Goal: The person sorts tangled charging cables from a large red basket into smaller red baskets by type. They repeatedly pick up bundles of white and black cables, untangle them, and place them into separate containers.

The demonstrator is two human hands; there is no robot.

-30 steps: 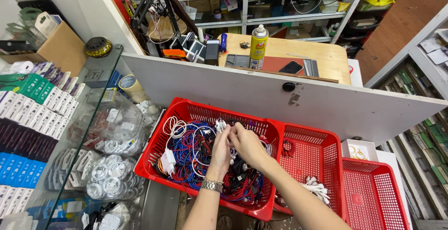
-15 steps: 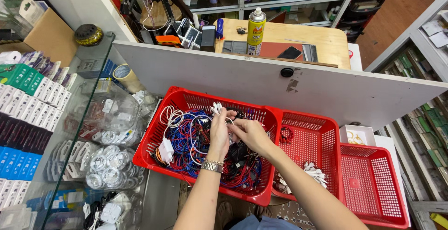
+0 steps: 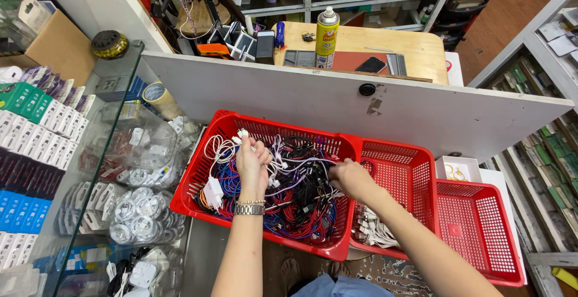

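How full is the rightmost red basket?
Empty. The rightmost red basket shows only bare mesh floor, while the middle basket holds a few white cables.

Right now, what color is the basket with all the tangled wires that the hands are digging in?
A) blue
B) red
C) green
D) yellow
B: the basket around the wires is red, and both the left hand and right hand are inside it.

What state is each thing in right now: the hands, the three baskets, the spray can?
Left hand: closed on white cables.
Right hand: deep in the cable tangle.
Large red basket: full.
Middle red basket: few white cables at bottom.
Small red basket: empty.
Spray can: upright, capped.
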